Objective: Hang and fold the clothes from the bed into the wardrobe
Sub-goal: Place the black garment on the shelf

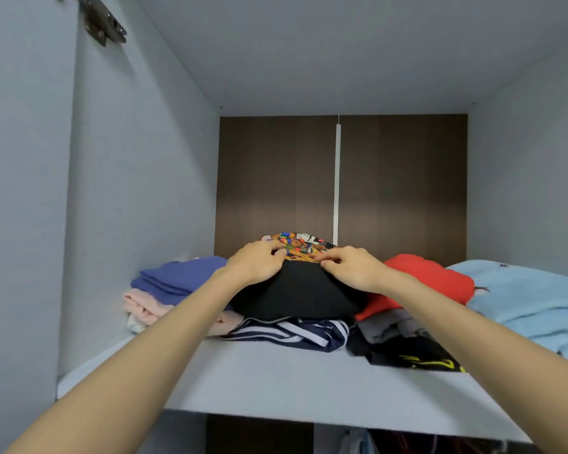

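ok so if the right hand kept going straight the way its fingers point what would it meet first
Most likely the colourful cartoon-print fabric just beyond the right hand's fingertips, atop the black folded garment it grips. The left hand's fingertips lie close beside that line; depth is unclear.

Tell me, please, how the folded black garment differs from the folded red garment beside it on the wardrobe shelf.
The left hand and right hand hold the folded black garment; the folded red garment is untouched. The black one tops a navy-and-white striped garment; the red one lies on grey and black clothes. Both sit folded on the white shelf.
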